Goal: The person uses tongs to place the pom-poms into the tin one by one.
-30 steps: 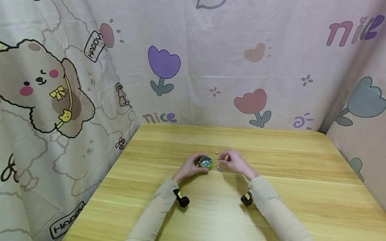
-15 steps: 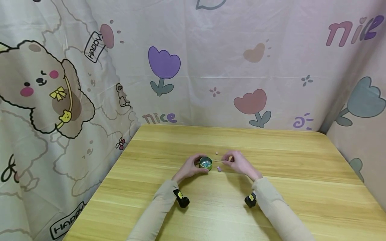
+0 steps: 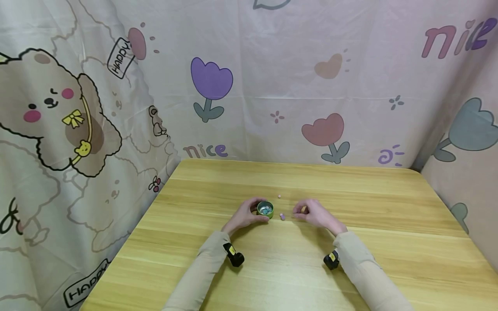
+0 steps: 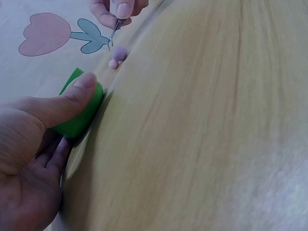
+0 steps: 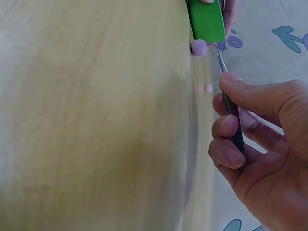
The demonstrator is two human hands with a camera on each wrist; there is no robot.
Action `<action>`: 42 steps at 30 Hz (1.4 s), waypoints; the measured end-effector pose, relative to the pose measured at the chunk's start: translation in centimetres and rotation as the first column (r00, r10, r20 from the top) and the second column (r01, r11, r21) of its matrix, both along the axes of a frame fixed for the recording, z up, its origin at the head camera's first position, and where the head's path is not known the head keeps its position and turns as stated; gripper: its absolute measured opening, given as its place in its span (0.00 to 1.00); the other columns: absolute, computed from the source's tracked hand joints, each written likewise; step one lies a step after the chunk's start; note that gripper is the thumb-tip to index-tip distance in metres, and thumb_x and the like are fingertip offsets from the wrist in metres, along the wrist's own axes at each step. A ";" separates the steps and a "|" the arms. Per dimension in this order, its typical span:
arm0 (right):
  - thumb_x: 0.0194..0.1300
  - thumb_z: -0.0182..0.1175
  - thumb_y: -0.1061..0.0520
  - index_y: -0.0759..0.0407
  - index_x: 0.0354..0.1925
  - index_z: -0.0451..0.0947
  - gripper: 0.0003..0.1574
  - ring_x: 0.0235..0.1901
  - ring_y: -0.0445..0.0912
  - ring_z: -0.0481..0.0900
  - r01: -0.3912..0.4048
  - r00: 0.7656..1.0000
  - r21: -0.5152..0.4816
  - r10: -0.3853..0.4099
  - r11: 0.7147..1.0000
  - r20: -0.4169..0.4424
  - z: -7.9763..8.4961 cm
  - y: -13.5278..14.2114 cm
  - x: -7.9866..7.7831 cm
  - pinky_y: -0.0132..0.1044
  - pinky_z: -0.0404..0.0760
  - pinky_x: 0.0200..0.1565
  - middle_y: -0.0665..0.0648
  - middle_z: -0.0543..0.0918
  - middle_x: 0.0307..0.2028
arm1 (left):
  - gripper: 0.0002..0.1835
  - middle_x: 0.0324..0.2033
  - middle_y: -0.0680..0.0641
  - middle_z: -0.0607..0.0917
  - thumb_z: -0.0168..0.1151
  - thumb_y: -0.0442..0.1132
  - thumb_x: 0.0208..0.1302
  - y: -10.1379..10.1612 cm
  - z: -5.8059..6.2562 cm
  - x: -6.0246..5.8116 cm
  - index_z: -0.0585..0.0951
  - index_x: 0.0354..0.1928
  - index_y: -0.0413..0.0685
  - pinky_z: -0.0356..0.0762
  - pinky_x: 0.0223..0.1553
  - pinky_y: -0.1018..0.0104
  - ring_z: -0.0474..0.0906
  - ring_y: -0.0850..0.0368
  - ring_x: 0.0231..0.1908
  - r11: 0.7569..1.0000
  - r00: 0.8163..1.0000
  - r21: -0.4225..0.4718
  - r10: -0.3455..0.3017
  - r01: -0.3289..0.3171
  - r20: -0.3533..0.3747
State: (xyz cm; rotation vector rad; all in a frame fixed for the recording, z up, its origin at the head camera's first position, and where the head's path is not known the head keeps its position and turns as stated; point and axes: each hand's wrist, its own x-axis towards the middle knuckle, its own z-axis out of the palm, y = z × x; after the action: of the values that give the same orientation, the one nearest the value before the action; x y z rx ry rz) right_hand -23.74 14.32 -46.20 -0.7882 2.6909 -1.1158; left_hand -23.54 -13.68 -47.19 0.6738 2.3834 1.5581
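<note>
My left hand (image 3: 246, 214) curls its thumb and fingers round a small round green tin (image 3: 266, 217), which stands upright on the table. Several bluish balls (image 3: 266, 211) lie inside the tin. To the right, my right hand (image 3: 314, 213) pinches a pair of dark-handled tweezers (image 5: 233, 107); their bent tips are apart, with nothing between them. A lilac pompom (image 3: 282, 217), fuzzy in the left wrist view, lies between the hands. Farther back sits a smaller pink ball (image 3: 279, 196).
The wood-grain table (image 3: 369, 198) extends round both hands. Behind it hangs a printed curtain (image 3: 268, 73), and another patterned cloth (image 3: 89, 194) drapes along the left side. Black wrist cameras (image 3: 235, 256) are strapped to both sleeves.
My right hand has drawn back to the right with the tweezers, whose tips were at the tin's rim a second ago. The left hand and tin have kept their place.
</note>
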 end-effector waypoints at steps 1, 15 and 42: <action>0.64 0.66 0.63 0.62 0.37 0.85 0.03 0.25 0.39 0.76 -0.004 1.000 0.006 0.004 1.000 0.006 0.0 0.0 0.0 0.26 0.76 0.28 0.55 0.87 0.33 | 0.36 0.62 0.27 0.76 0.72 0.29 0.57 0.0 0.5 0.2 0.69 0.67 0.28 0.70 0.70 0.41 0.74 0.31 0.64 1.000 1.000 0.000 -0.004 0.004 0.002; 0.64 0.66 0.63 0.61 0.36 0.85 0.02 0.25 0.38 0.74 -0.012 1.000 0.022 0.012 1.000 0.020 -0.3 0.1 -0.3 0.27 0.75 0.28 0.54 0.86 0.32 | 0.34 0.60 0.27 0.77 0.72 0.29 0.58 0.0 1.4 1.0 0.70 0.64 0.27 0.72 0.68 0.40 0.75 0.30 0.62 1.000 1.000 0.005 0.013 -0.013 -0.025; 0.66 0.64 0.63 0.66 0.41 0.84 0.07 0.23 0.37 0.70 -0.002 0.996 -0.118 0.012 0.993 0.084 -0.1 1.2 -0.3 0.25 0.70 0.24 0.62 0.86 0.35 | 0.35 0.62 0.29 0.77 0.73 0.29 0.57 0.0 1.4 0.8 0.70 0.66 0.30 0.71 0.70 0.42 0.75 0.33 0.63 1.000 1.000 -0.003 0.013 -0.013 -0.001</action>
State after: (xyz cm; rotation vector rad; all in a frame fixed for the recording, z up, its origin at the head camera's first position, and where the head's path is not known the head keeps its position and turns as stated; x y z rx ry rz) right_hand -24.03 15.53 -46.33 -0.7489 2.5705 -1.2862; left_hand -22.72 -13.68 -45.76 0.6604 2.3944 1.5596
